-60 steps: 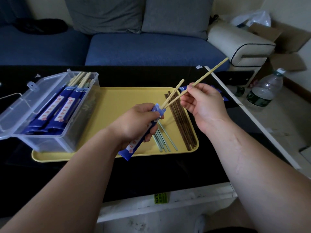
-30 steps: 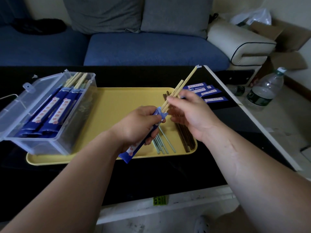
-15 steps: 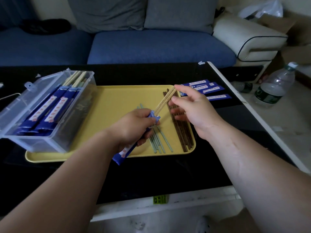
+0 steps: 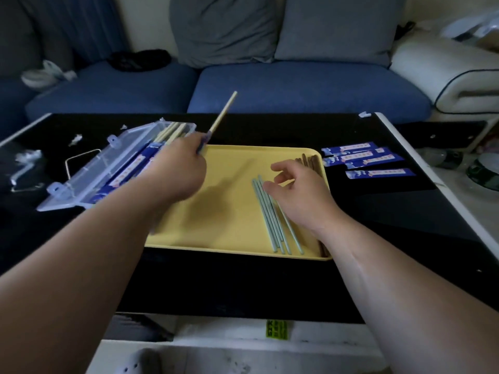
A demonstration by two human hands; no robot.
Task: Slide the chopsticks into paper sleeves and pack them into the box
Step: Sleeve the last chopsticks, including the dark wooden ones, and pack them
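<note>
Sleeved chopsticks in the clear plastic box are half hidden by the left hand, by which a blue-sleeved bamboo pair is gripped; the right hand is relaxed.

Dim, soft indoor light — faint shadows, motion blur at left, wide-angle bowing at edges.
</note>
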